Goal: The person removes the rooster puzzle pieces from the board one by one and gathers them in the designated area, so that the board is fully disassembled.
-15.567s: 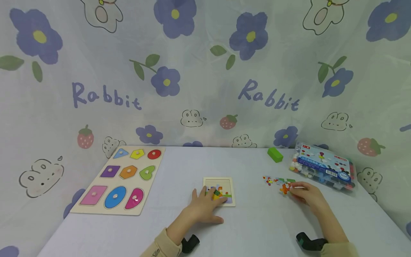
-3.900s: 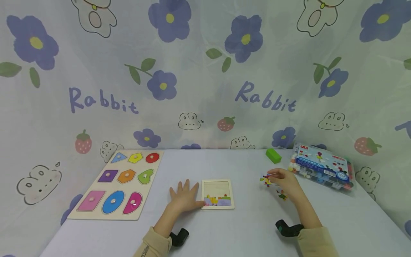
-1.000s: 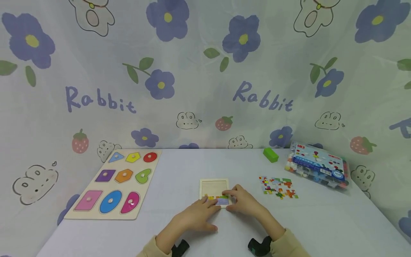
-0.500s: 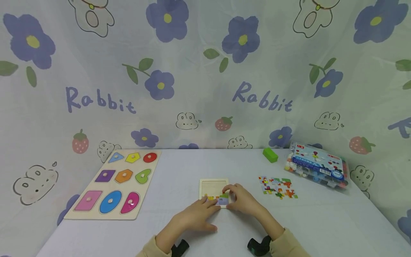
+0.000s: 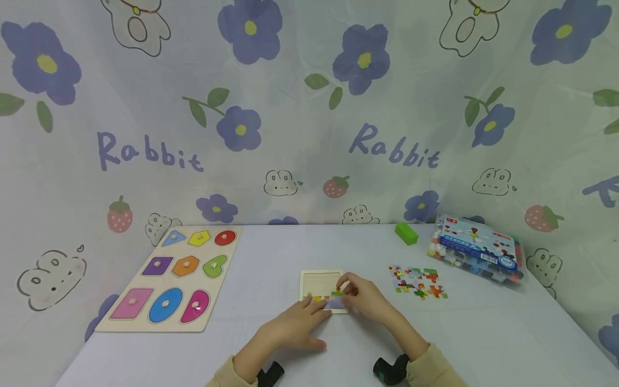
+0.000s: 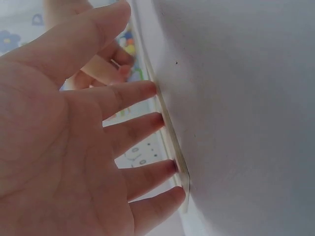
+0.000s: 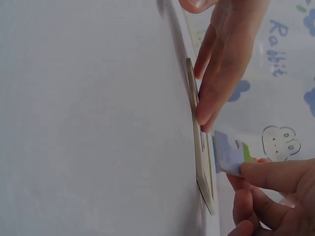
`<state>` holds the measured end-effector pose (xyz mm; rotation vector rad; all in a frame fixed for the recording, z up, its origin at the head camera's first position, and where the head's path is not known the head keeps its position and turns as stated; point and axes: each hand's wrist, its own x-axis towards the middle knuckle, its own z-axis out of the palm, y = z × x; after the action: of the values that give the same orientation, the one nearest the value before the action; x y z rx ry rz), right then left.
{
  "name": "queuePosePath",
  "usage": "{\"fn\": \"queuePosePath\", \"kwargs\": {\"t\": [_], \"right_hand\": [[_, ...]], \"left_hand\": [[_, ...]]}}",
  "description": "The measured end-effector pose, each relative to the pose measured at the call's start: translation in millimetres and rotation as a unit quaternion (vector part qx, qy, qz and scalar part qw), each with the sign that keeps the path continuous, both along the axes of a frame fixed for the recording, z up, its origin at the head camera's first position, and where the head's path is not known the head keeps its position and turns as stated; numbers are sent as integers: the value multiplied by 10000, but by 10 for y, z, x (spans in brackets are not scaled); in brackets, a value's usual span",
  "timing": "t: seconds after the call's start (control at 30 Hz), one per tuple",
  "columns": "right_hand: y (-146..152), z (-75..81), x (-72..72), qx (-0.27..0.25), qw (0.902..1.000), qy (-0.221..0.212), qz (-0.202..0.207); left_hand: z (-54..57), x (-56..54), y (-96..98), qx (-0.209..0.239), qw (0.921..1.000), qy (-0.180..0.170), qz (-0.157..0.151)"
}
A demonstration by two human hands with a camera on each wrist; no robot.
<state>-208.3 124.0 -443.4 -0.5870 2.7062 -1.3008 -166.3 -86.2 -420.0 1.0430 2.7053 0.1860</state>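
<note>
A shallow wooden puzzle tray (image 5: 321, 272) lies on the white table, with jigsaw pieces (image 5: 316, 298) along its near side and bare wood behind them. My left hand (image 5: 296, 325) lies with spread, straight fingers on the tray's near edge; in the left wrist view the fingertips (image 6: 170, 167) rest along that edge. At the tray's right side my right hand (image 5: 365, 298) pinches a lavender and green jigsaw piece (image 7: 229, 152) between thumb and fingers. That piece stands tilted up over the tray in the right wrist view. My left hand covers part of the near row.
Loose jigsaw pieces (image 5: 418, 280) are spread to the right of the tray. Behind them are a green block (image 5: 407, 233) and a clear plastic case (image 5: 476, 250) with a printed lid. A knobbed shape board (image 5: 166, 277) lies at the left. A patterned curtain (image 5: 309, 107) hangs behind.
Since 3.9 s ago my right hand has come from the loose pieces to the tray, and my left hand onto its near edge. Over the last half second the right hand has tilted the jigsaw piece up.
</note>
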Motion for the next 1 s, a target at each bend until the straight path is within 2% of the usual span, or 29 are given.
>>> {"fn": "queuePosePath", "kwargs": {"t": [0.13, 0.23, 0.33, 0.6, 0.8, 1.0], "right_hand": [[68, 68, -17, -120, 9995, -25, -307], [154, 113, -47, -203, 9972, -163, -708], [275, 174, -71, -384, 9943, -320, -942], [691, 259, -68, -341, 9937, -394, -995], [982, 228, 32, -269, 9931, -478, -1033], [1229, 223, 142, 48, 9917, -459, -1204]], "left_hand": [[4, -2, -3, -3, 10000, -19, 21], [-10, -4, -2, 12, 10000, -57, 32], [-9, -3, 3, 14, 9999, -95, 69], [33, 19, 9, -9, 9999, -105, 113], [41, 29, 9, -4, 9999, -79, 71], [22, 32, 3, -18, 10000, -75, 36]]}}
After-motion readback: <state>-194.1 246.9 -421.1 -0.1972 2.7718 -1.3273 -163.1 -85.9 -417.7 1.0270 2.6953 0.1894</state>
